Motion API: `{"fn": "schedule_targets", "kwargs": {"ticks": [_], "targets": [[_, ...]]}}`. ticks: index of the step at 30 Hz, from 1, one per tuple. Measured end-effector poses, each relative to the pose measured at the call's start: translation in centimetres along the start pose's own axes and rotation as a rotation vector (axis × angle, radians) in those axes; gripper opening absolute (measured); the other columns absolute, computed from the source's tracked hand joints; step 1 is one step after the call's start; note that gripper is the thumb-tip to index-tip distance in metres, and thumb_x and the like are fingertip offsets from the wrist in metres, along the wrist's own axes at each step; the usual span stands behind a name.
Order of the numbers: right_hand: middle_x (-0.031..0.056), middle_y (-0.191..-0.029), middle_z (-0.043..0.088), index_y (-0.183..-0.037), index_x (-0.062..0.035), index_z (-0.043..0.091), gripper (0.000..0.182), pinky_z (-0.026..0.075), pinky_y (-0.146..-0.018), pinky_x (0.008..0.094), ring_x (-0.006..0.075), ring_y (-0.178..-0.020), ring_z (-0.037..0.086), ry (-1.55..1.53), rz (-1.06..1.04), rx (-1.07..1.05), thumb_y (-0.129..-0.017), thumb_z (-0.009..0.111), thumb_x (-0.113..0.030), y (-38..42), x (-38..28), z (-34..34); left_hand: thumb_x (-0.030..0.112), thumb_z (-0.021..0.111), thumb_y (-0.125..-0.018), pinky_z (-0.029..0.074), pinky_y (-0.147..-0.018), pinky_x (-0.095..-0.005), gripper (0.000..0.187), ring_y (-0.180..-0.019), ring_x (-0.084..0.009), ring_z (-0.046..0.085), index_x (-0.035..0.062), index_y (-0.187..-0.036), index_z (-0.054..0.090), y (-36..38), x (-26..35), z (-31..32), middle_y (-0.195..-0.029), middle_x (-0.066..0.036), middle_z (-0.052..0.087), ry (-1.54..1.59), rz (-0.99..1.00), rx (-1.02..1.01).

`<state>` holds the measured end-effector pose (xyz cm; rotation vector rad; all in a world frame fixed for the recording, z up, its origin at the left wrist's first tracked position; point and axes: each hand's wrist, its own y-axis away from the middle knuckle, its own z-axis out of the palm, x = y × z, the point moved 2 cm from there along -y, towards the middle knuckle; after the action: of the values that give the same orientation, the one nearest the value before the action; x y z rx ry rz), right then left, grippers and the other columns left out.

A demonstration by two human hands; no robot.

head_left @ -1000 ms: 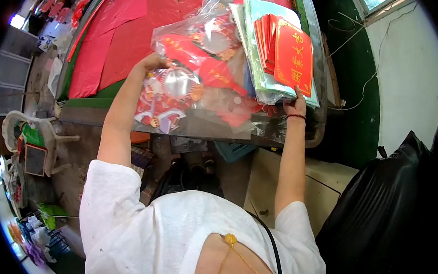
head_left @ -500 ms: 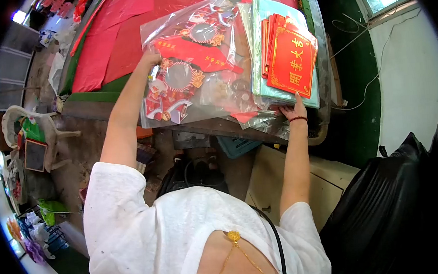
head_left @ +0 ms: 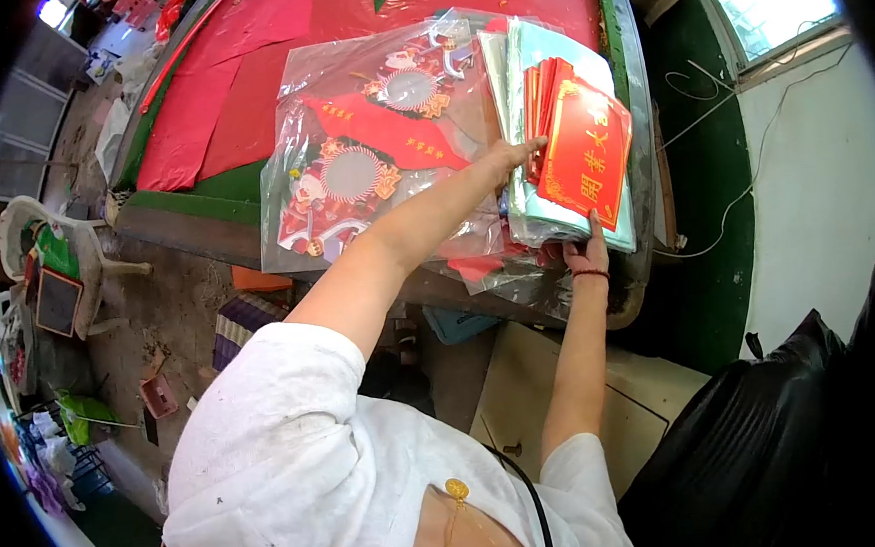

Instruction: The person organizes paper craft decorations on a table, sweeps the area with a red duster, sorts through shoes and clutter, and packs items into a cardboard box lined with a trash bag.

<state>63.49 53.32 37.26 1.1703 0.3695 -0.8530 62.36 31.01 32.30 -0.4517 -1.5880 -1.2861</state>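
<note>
My right hand grips the lower edge of a stack of pale blue packets in clear plastic, its thumb up against a red card with gold characters. Several more red cards are fanned behind that card on top of the stack. My left hand reaches across and closes on the stack's left side, fingertips by the red cards; its other fingers are partly hidden. Under my left forearm lies a large clear plastic bag holding printed red festive cutouts with round white-rimmed shapes.
The table has a green top with red sheets over it. At left stands a white plastic chair with things on it. A pale cabinet is below the table, and a black plastic bag bulges at right.
My left hand has let go of the plastic bag's left edge and moved right to the stack. The bag lies flatter. My right hand stays at the stack's lower edge.
</note>
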Motion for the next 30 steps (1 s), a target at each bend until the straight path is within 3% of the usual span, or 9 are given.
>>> {"fn": "schedule_targets", "kwargs": {"ticks": [2, 5, 8, 14, 16, 19, 23, 26, 30], "targets": [[0.0016, -0.081, 0.053, -0.092, -0.0138, 0.054, 0.031, 0.026, -0.041, 0.0243, 0.0138, -0.060, 0.044, 0.022, 0.015, -0.068, -0.071, 0.067, -0.033, -1.8, -1.0, -0.8, 0.057, 0.061, -0.065, 0.049, -0.067, -0.0453, 0.079, -0.087, -0.0277, 0.059, -0.0070, -0.109, 0.047, 2.6, 2.5, 0.6, -0.102, -0.023, 0.055, 0.190, -0.094, -0.142], [0.0004, -0.079, 0.053, -0.089, -0.0132, 0.055, 0.027, 0.027, -0.043, 0.0250, 0.0131, -0.061, 0.044, 0.049, 0.003, -0.108, -0.072, 0.067, -0.030, -1.6, -1.6, -0.4, 0.046, 0.061, -0.070, 0.052, -0.056, -0.0464, 0.055, -0.057, -0.0282, 0.062, -0.0016, -0.097, 0.054, 4.9, 4.8, 1.1, -0.074, -0.016, 0.062, 0.502, -0.229, -0.395], [-0.0006, -0.077, 0.054, -0.088, -0.0115, 0.056, 0.024, 0.027, -0.042, 0.0241, 0.0118, -0.060, 0.046, 0.079, -0.034, -0.032, -0.072, 0.067, -0.025, 1.7, -1.5, 1.8, 0.041, 0.060, -0.072, 0.052, -0.053, -0.0436, 0.048, -0.055, -0.0257, 0.062, -0.0017, -0.094, 0.055, 2.4, 3.9, 0.6, -0.069, -0.015, 0.062, 0.509, -0.164, -0.468], [0.0038, -0.083, 0.056, -0.094, -0.0053, 0.056, 0.031, 0.038, -0.048, 0.0257, 0.0135, -0.064, 0.051, 0.052, -0.373, -0.179, -0.071, 0.067, -0.023, 7.4, -0.8, 5.8, 0.019, 0.055, -0.080, 0.043, -0.038, -0.0242, 0.020, -0.042, -0.0138, 0.050, -0.0005, -0.074, 0.059, 5.6, 8.6, -2.8, -0.059, -0.007, 0.055, 0.534, 0.134, -0.298], [0.0049, -0.088, 0.056, -0.099, -0.0035, 0.054, 0.038, 0.043, -0.053, 0.0265, 0.0158, -0.072, 0.054, 0.091, -0.406, -0.167, -0.070, 0.068, -0.025, 9.9, -1.0, 7.4, 0.022, 0.057, -0.079, 0.042, -0.040, -0.0247, 0.022, -0.044, -0.0136, 0.050, 0.0004, -0.074, 0.058, 8.5, 11.2, -4.9, -0.060, -0.006, 0.055, 0.367, 0.370, -0.279], [0.0057, -0.091, 0.055, -0.101, -0.0026, 0.053, 0.040, 0.042, -0.053, 0.0265, 0.0157, -0.073, 0.053, 0.099, -0.457, -0.161, -0.071, 0.067, -0.025, 14.7, 0.2, 10.7, 0.025, 0.057, -0.078, 0.041, -0.043, -0.0257, 0.022, -0.049, -0.0122, 0.049, 0.0026, -0.077, 0.057, 12.8, 13.8, -8.9, -0.060, -0.003, 0.052, 0.360, 0.408, -0.280], [0.0054, -0.098, 0.054, -0.102, -0.0018, 0.053, 0.038, 0.044, -0.063, 0.0276, 0.0154, -0.081, 0.053, 0.121, -0.703, -0.328, -0.073, 0.065, -0.023, 14.8, 4.5, 13.4, 0.023, 0.058, -0.078, 0.048, -0.055, -0.0322, 0.027, -0.067, -0.0160, 0.055, -0.0001, -0.091, 0.058, 16.0, 12.9, -17.0, -0.080, -0.009, 0.057, 0.125, 0.623, -0.094], [0.0054, -0.102, 0.054, -0.107, -0.0010, 0.051, 0.042, 0.044, -0.071, 0.0295, 0.0154, -0.089, 0.051, 0.238, -0.557, -0.431, -0.074, 0.065, -0.023, 16.6, 9.0, 14.9, 0.026, 0.054, -0.080, 0.046, -0.069, -0.0340, 0.036, -0.083, -0.0151, 0.052, 0.0004, -0.106, 0.053, 17.2, 9.0, -22.7, -0.089, -0.008, 0.056, 0.388, 0.339, -0.041], [0.0057, -0.092, 0.055, -0.103, -0.0027, 0.052, 0.042, 0.046, -0.065, 0.0284, 0.0140, -0.080, 0.052, 0.174, -0.511, -0.390, -0.073, 0.066, -0.029, 16.9, 16.4, 16.0, 0.024, 0.053, -0.080, 0.047, -0.052, -0.0263, 0.034, -0.064, -0.0145, 0.057, -0.0026, -0.100, 0.053, 18.9, 1.8, -28.0, -0.081, -0.007, 0.057, 0.365, 0.352, 0.062]]}}
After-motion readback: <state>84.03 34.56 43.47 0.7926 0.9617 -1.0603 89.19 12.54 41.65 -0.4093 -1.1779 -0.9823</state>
